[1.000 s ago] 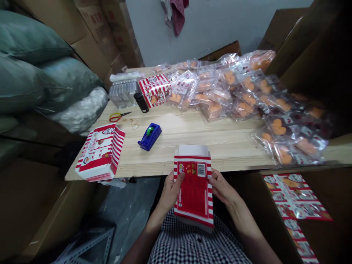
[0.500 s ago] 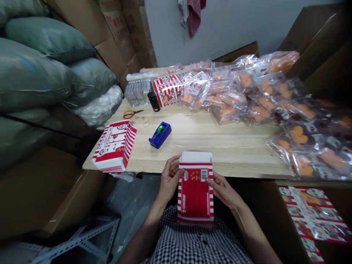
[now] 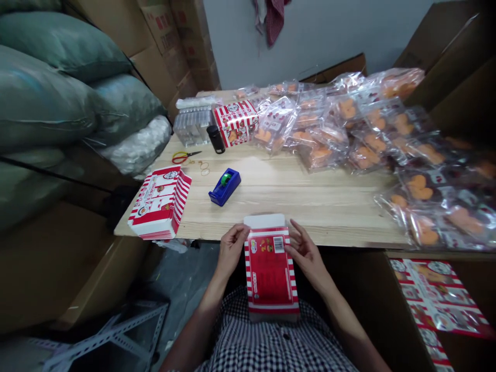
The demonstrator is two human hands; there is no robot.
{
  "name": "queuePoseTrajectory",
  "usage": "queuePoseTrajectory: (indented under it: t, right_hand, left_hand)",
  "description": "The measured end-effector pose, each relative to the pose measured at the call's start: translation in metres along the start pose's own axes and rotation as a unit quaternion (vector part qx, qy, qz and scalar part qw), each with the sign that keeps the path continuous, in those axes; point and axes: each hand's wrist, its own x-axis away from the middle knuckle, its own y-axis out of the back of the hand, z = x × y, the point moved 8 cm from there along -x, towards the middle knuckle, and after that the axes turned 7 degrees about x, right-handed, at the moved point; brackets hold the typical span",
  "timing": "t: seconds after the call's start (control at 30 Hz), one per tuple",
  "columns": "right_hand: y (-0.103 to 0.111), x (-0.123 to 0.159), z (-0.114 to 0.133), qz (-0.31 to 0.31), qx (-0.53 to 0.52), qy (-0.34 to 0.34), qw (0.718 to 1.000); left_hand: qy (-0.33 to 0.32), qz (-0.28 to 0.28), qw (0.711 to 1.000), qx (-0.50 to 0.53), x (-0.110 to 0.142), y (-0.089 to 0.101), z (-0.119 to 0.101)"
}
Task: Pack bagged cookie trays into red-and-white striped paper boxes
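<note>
A red-and-white striped carton (image 3: 270, 274) with a barcode rests against my lap at the table's front edge, its white top flap raised. My left hand (image 3: 232, 249) pinches the carton's upper left corner between thumb and fingers. On the other side, my right hand (image 3: 308, 256) is open, fingers spread beside the upper right edge, with the thumb at the carton's side. Farther left on the table lies a stack of flat striped cartons (image 3: 158, 201). A blue tape dispenser (image 3: 225, 187) with green tape stands between that stack and my hands.
Scissors (image 3: 186, 156), rubber bands (image 3: 204, 168) and a black bottle (image 3: 216, 139) lie or stand farther back. Behind them are clear plastic cases (image 3: 192, 126) and a filled striped box (image 3: 236, 123). Clear bags with orange pieces (image 3: 320, 155) cover the right side. Large sacks (image 3: 42, 98) rise at left.
The carton has shifted slightly left and tilted. My right hand's fingers have spread away from its edge, while my left hand has moved up to the top corner.
</note>
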Motion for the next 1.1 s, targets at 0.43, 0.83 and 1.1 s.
queuePoseTrajectory:
  t: [0.43,0.83,1.1]
  right_hand:
    - [0.014,-0.022,0.011,-0.038,0.107,0.008,0.993]
    - [0.015,-0.047,-0.011,-0.034,-0.146,-0.105,0.983]
    - [0.016,-0.035,-0.006,0.009,-0.132,-0.097,0.986]
  left_hand:
    - [0.012,0.021,1.000,0.016,0.006,-0.016,0.012]
    - [0.138,0.056,0.948,0.281,-0.018,-0.052,0.021]
    - [0.118,0.061,0.943,0.304,-0.016,-0.049,0.018]
